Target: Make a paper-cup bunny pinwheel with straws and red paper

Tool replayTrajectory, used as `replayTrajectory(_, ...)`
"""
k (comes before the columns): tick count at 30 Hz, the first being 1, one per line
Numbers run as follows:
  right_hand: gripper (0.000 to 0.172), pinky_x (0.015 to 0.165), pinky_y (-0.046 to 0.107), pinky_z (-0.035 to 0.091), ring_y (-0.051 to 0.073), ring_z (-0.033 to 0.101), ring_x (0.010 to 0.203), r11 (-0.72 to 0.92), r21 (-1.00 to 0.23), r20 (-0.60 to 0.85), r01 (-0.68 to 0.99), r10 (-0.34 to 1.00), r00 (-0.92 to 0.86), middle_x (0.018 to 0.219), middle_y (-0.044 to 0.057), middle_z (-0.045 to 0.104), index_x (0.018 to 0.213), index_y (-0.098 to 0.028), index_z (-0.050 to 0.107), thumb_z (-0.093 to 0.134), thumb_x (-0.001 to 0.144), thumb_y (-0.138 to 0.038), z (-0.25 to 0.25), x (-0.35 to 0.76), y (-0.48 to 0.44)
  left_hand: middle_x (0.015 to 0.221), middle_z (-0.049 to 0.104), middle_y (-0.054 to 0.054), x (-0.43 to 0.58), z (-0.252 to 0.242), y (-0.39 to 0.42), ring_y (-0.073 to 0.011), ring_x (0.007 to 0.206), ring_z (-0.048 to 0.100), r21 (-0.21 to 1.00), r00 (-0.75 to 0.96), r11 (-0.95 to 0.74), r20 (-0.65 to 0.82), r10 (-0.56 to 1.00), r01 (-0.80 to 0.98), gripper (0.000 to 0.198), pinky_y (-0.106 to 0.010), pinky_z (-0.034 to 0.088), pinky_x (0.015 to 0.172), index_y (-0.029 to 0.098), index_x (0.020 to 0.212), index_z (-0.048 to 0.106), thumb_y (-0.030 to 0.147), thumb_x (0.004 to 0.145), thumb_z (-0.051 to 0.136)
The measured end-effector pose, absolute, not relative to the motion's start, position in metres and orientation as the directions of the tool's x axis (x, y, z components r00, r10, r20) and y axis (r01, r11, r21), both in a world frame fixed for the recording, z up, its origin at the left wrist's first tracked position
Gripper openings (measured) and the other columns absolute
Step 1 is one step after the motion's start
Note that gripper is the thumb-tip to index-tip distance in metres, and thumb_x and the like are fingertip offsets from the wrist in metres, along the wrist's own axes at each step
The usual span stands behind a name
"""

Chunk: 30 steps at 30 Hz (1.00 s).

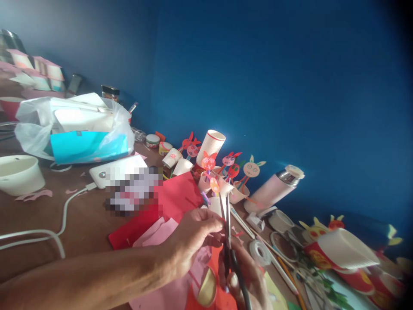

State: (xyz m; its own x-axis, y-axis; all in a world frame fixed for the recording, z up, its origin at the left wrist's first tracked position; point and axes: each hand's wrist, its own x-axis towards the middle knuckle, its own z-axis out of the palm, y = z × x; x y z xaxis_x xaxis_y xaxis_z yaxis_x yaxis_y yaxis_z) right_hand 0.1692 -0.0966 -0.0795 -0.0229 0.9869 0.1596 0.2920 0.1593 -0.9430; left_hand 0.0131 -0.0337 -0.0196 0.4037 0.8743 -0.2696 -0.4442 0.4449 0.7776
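Observation:
My right hand (pixel 250 269) is wrapped round a pair of scissors (pixel 229 241) with dark handles. The blades point up and away from me, slightly parted. Close against them, my left hand (pixel 196 226) is closed in a pinch; what its fingertips hold is too small to make out. Pink paper (pixel 174 275) and red paper (pixel 179 193) lie beneath my hands. A yellowish curved cup-like piece (pixel 207 286) is just below them. Beyond the blade tips stand paper cups with paper animal faces, one a pale rabbit face (pixel 251 169).
A pink thermos (pixel 271 192) and a stack of paper cups (pixel 211 146) stand near the blue wall. A tape roll (pixel 260 252) and pencils lie to the right. On the left are a plastic bag (pixel 124 125), a white power bank (pixel 119 170) with its cable, and a white bowl (pixel 21 174).

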Motion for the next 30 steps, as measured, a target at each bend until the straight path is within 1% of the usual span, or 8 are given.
replayTrajectory(3, 0.071, 0.062, 0.029, 0.047, 0.019, 0.055, 0.064, 0.153, -0.943, 0.159, 0.295, 0.987, -0.003, 0.069, 0.004, 0.059, 0.122, -0.02, 0.053, 0.052, 0.07, -0.069, -0.08, 0.166, -0.095, 0.063, 0.06, -0.001, 0.014, -0.021, -0.034, -0.0107, 0.057, 0.055, 0.782, 0.4, 0.438, -0.264, 0.877, -0.443, 0.008, -0.027, 0.043, 0.063, 0.012, 0.068, 0.058, 0.019, 0.064, 0.06)
replayTrajectory(6, 0.075, 0.053, 0.027, 0.044, 0.015, 0.049, 0.052, 0.165, -0.948, 0.157, 0.274, 0.986, -0.05, 0.056, -0.001, 0.051, 0.123, -0.016, 0.051, 0.049, 0.071, -0.07, -0.079, 0.163, -0.093, 0.062, 0.061, -0.001, 0.014, -0.021, -0.034, -0.0104, 0.057, 0.055, 0.78, 0.403, 0.443, -0.269, 0.875, -0.442, 0.007, -0.027, 0.043, 0.063, 0.012, 0.067, 0.058, 0.018, 0.065, 0.059)
replayTrajectory(10, 0.073, 0.049, 0.025, 0.041, 0.012, 0.042, 0.044, 0.177, -0.938, 0.165, 0.297, 0.984, -0.066, 0.05, -0.003, 0.048, 0.121, -0.016, 0.053, 0.048, 0.071, -0.069, -0.077, 0.163, -0.092, 0.06, 0.061, -0.001, 0.014, -0.023, -0.034, -0.0099, 0.056, 0.056, 0.769, 0.406, 0.452, -0.274, 0.872, -0.452, 0.005, -0.026, 0.043, 0.061, 0.012, 0.066, 0.057, 0.017, 0.065, 0.06)
replayTrajectory(14, 0.07, 0.048, 0.024, 0.041, 0.011, 0.042, 0.044, 0.168, -0.941, 0.167, 0.295, 0.986, -0.026, 0.051, -0.003, 0.05, 0.119, -0.018, 0.054, 0.049, 0.071, -0.069, -0.078, 0.164, -0.094, 0.059, 0.06, 0.0, 0.013, -0.023, -0.033, -0.0094, 0.055, 0.055, 0.768, 0.413, 0.452, -0.268, 0.87, -0.454, 0.005, -0.025, 0.043, 0.061, 0.012, 0.065, 0.057, 0.016, 0.064, 0.059)
replayTrajectory(20, 0.064, 0.049, 0.023, 0.041, 0.011, 0.044, 0.047, 0.153, -0.964, 0.152, 0.218, 0.988, -0.021, 0.053, -0.003, 0.05, 0.113, -0.02, 0.058, 0.055, 0.069, -0.067, -0.075, 0.163, -0.095, 0.059, 0.059, 0.0, 0.012, -0.023, -0.031, -0.01, 0.055, 0.055, 0.782, 0.413, 0.446, -0.267, 0.871, -0.435, 0.007, -0.027, 0.044, 0.062, 0.012, 0.066, 0.055, 0.017, 0.064, 0.06)
replayTrajectory(23, 0.063, 0.048, 0.022, 0.04, 0.012, 0.046, 0.049, 0.11, -0.965, 0.109, 0.239, 0.994, -0.019, 0.055, -0.003, 0.049, 0.112, -0.02, 0.06, 0.058, 0.068, -0.066, -0.068, 0.165, -0.096, 0.058, 0.059, 0.0, 0.012, -0.023, -0.03, -0.0102, 0.055, 0.056, 0.791, 0.414, 0.444, -0.268, 0.87, -0.42, 0.006, -0.026, 0.045, 0.061, 0.012, 0.064, 0.055, 0.016, 0.063, 0.059)
replayTrajectory(26, 0.066, 0.049, 0.023, 0.042, 0.015, 0.052, 0.056, 0.078, -0.954, 0.078, 0.288, 0.997, -0.012, 0.06, 0.0, 0.054, 0.112, -0.019, 0.061, 0.058, 0.067, -0.067, -0.059, 0.169, -0.098, 0.057, 0.06, 0.0, 0.012, -0.023, -0.028, -0.0098, 0.053, 0.056, 0.801, 0.425, 0.443, -0.265, 0.865, -0.403, 0.005, -0.026, 0.045, 0.06, 0.012, 0.062, 0.055, 0.015, 0.062, 0.059)
replayTrajectory(30, 0.061, 0.055, 0.025, 0.047, 0.015, 0.054, 0.056, 0.139, -0.945, 0.116, 0.294, 0.989, -0.094, 0.063, 0.001, 0.058, 0.114, -0.02, 0.06, 0.054, 0.072, -0.065, -0.051, 0.173, -0.099, 0.059, 0.062, -0.001, 0.01, -0.023, -0.027, -0.01, 0.053, 0.057, 0.832, 0.41, 0.421, -0.264, 0.873, -0.36, 0.005, -0.026, 0.046, 0.061, 0.012, 0.064, 0.058, 0.016, 0.062, 0.059)
